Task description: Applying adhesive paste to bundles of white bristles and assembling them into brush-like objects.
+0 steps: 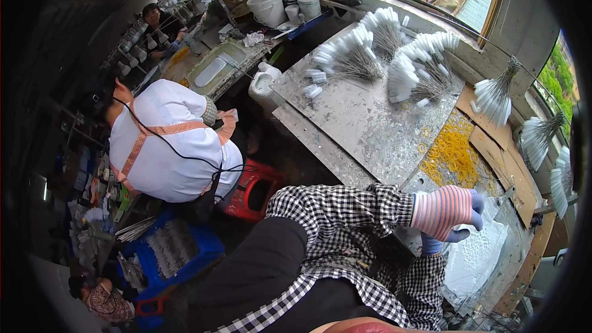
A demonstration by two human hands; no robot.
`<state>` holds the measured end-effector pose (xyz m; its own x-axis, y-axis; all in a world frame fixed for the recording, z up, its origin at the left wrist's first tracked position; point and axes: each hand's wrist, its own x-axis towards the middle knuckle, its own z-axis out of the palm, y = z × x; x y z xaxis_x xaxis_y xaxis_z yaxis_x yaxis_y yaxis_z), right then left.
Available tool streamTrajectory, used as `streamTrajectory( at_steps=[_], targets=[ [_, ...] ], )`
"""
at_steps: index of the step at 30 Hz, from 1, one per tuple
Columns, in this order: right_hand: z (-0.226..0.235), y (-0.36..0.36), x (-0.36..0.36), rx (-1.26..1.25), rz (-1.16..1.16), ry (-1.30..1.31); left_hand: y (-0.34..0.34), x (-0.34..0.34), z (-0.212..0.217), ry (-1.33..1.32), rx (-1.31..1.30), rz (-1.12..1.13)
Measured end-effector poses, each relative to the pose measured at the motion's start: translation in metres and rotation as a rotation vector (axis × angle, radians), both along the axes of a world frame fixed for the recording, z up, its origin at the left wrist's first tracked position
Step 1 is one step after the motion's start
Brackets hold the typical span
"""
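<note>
Loosely curled fingers (pixel 476 202) on my left hand (pixel 444 211), by white paste (pixel 473 253) on the surface (pixel 521 234), right hand (pixel 431 245) mostly hidden, whether either grips anything I cannot tell, yellow rubber bands (pixel 453 154) nearby

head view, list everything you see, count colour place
Table: one, grey, centre
Bundles: several, white tips, on table, hanging right
Rings: many, yellow, table's right end
Layer: one, white, lower right, material unclear
Cardboard: several, brown, right
Buckets: at least two, white, top centre
Jug: one, white, left of table
Stool: at least one, red, centre left
Crate: at least one, blue, lower left
Window: at least one, brown frame, right
People: at least three, mixed clothing, left
Sleeves: two, black-white, right of centre
Left hand: one, pink striped glove, by layer
Right hand: one, blue glove, partly hidden
</note>
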<state>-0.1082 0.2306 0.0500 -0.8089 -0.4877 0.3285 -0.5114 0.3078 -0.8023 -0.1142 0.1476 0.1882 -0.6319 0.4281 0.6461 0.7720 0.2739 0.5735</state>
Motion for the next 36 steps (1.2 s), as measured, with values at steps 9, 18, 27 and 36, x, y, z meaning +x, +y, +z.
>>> streamTrajectory(
  at_steps=[9, 18, 27, 36],
  targets=[
    [-0.019, 0.029, -0.021, 0.033, -0.006, 0.040, 0.073, -0.018, -0.126, 0.365, -0.771, 0.963],
    [-0.036, 0.051, -0.029, 0.077, -0.091, 0.074, 0.021, -0.011, -0.034, 0.171, -0.607, 0.231],
    [-0.068, 0.081, -0.019, 0.087, -0.217, 0.181, -0.078, 0.015, -0.082, 0.070, 0.050, 0.370],
    [-0.041, 0.063, -0.013, -0.165, -0.087, -0.029, -0.168, 0.047, -0.191, -0.163, -0.466, 0.896]
  ],
)
